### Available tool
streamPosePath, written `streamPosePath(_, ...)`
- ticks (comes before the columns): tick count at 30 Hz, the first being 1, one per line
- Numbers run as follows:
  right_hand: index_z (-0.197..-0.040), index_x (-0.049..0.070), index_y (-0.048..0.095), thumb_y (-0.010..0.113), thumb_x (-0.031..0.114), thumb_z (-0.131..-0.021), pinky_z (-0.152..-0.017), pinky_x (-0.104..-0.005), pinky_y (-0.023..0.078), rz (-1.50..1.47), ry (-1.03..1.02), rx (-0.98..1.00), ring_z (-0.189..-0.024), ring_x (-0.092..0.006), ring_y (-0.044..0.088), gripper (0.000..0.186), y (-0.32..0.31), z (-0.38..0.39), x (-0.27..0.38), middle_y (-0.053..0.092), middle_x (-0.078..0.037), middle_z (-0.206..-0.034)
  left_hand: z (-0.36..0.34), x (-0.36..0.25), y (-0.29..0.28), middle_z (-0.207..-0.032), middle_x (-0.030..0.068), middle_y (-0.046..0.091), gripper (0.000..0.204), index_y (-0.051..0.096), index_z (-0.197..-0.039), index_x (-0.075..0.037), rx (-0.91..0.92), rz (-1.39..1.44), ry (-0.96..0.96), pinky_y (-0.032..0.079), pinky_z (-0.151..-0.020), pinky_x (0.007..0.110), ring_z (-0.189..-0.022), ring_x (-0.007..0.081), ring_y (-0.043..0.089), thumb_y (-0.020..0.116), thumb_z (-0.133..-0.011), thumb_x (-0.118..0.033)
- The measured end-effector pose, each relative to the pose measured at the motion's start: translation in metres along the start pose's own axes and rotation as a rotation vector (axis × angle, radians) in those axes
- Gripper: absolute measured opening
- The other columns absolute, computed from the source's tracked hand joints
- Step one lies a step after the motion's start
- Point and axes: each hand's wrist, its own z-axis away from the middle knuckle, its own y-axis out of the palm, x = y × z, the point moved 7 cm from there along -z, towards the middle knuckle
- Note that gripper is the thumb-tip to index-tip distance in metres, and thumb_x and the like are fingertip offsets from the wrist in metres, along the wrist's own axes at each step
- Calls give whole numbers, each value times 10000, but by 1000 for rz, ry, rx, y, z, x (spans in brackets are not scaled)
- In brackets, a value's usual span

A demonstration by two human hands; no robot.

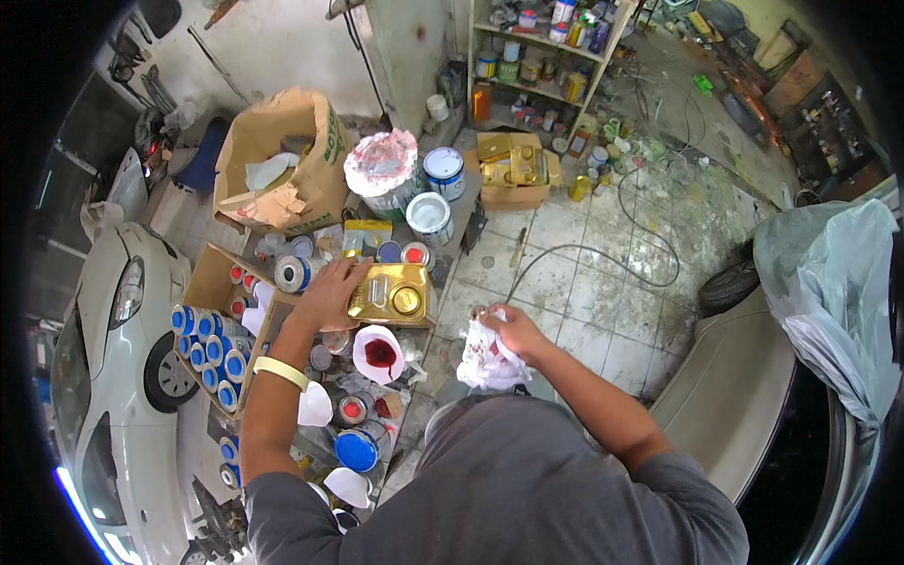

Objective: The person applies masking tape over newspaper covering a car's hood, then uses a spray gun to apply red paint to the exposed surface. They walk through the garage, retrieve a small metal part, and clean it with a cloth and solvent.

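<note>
My left hand [328, 294] grips a gold rectangular metal can [391, 301] by its left side, on a cluttered work surface. My right hand [508, 330] holds a crumpled white rag [490, 367] with pinkish stains, bunched round a metal fitting where a dark hose runs up; what lies inside the cloth is hidden. Below the gold can sits a white cup or funnel [377, 347] with dark red liquid in it and streaked down its side. An open silver can [292, 273] stands left of my left hand.
A cardboard box of blue-lidded cans [212, 344] is at left beside a white car [108, 311]. Paint pails [428, 212], a paper sack [282, 141] and a loaded shelf [532, 47] stand ahead. A hose [593, 250] crosses the tiles; a plastic-draped car [819, 264] is at right.
</note>
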Motion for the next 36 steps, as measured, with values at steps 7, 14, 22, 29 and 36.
streamPosePath(7,-1135,-8,651,669,187,-991,-497,-355,500,147,-50,51,-542,-196,652,243,20,-54,24,701,-131,-821,-4,-16,-25,-1364,217,505,1218,361,-1580,-105,84,-213,83,316,-1212,535,-1302,422,468,925,-509,-244)
streamPosePath(14,-1155,-27,654,712,165,-957,-483,-349,489,17,-13,81,-537,-201,642,282,2,-87,34,707,-127,-839,-35,-60,-37,-1297,191,553,1137,406,-1548,-71,101,-388,118,277,-1221,552,-1279,372,500,891,-527,-198)
streamPosePath(22,-1073,-32,719,767,160,-918,-484,-324,510,-3,40,80,-564,-179,643,251,-29,-90,27,718,-96,-814,-69,-98,-33,-1288,148,567,1049,467,-1509,-79,24,-451,158,307,-1201,530,-1221,321,530,878,-550,-187)
streamPosePath(29,-1052,-40,731,804,170,-886,-492,-320,527,-15,66,4,-561,-181,658,277,-53,-93,18,723,-99,-802,-88,-119,-28,-1343,136,549,1177,459,-1519,-89,121,-496,193,322,-1195,520,-1293,300,494,952,-476,-321)
streamPosePath(36,-1044,-41,730,807,160,-880,-479,-331,515,-26,61,1,-541,-182,659,271,-52,-100,6,720,-114,-781,-101,-123,-23,-1346,145,541,1186,461,-1515,-89,123,-484,200,313,-1190,504,-1278,325,497,943,-455,-310)
